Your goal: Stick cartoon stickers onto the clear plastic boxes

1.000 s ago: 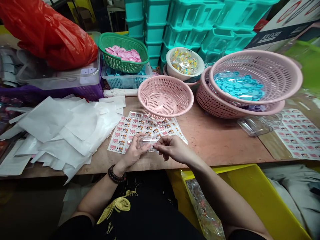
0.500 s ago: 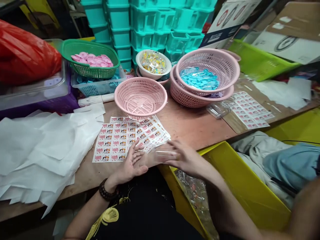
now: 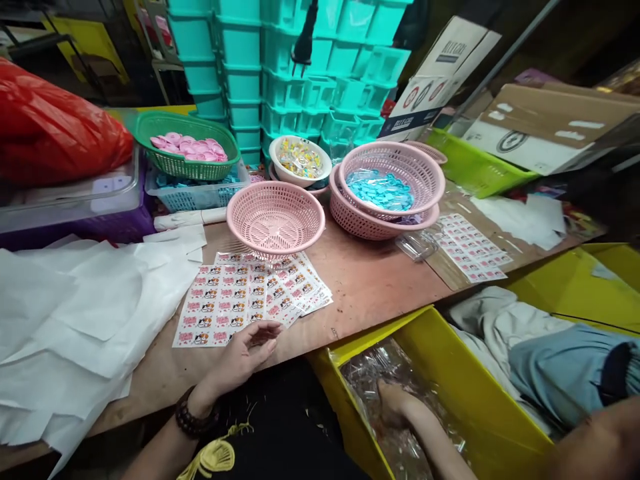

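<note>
My left hand (image 3: 254, 347), with a beaded bracelet on its wrist, is over the table's front edge beside the printed sticker sheets (image 3: 220, 300). Its fingers are apart and curved, and it holds nothing. Down in the yellow bin (image 3: 470, 380) at the right, my right hand (image 3: 395, 403) reaches among clear plastic packages (image 3: 383, 360). Its fingers are hidden there, so what they hold, if anything, does not show. An empty pink basket (image 3: 275, 217) stands at the back edge of the sticker sheets.
White paper sheets (image 3: 75, 320) cover the left side. Pink baskets (image 3: 350, 220) with blue pieces, a green basket (image 3: 145, 150) with pink pieces and a white bowl (image 3: 280, 172) stand behind. Another person's legs (image 3: 560, 367) are at the right.
My right hand has gone from the table edge down into the yellow bin, and the clear plastic thing it had is no longer seen there. The view has shifted.
</note>
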